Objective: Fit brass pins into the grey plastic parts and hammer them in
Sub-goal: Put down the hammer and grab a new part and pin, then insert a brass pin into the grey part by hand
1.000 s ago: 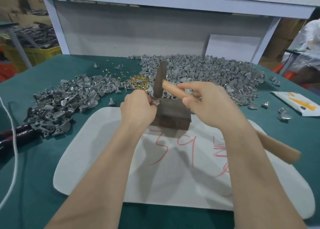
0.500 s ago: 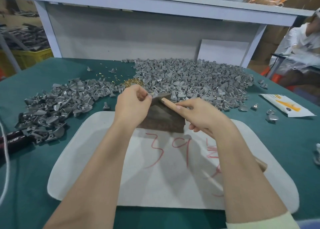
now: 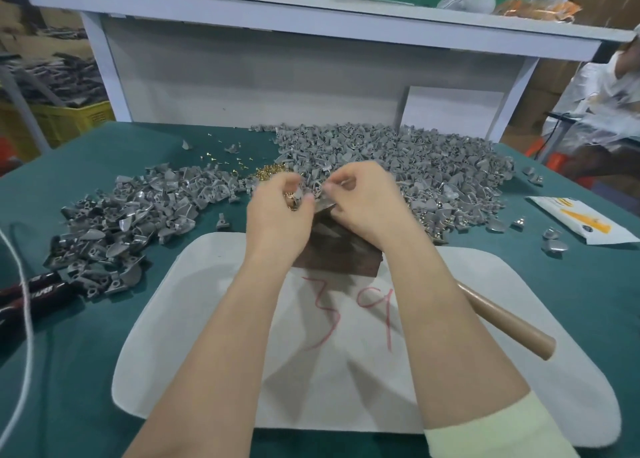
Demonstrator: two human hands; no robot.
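Both hands meet above the far edge of a dark wooden block (image 3: pixel 332 253) that stands on a white mat (image 3: pixel 485 371). My left hand (image 3: pixel 277 211) is curled, and a few brass pins (image 3: pixel 291 199) show inside its fingers. My right hand (image 3: pixel 363 204) pinches a grey plastic part (image 3: pixel 323 201) by its fingertips, right beside the left hand. The hammer lies on the mat; only its wooden handle (image 3: pixel 505 326) shows past my right forearm. A small heap of loose brass pins (image 3: pixel 268 171) sits just behind my left hand.
Grey parts lie in a big pile (image 3: pixel 433 166) at the back right and another pile (image 3: pixel 131 215) at the left. A black and red tool (image 3: pixel 38 287) and a white cord (image 3: pixel 24 319) lie far left. A white and yellow packet (image 3: pixel 581 223) lies right.
My right hand has let go of the hammer, which now lies on the mat, and has moved up to a grey part. My left hand has shifted slightly forward and is blurred.
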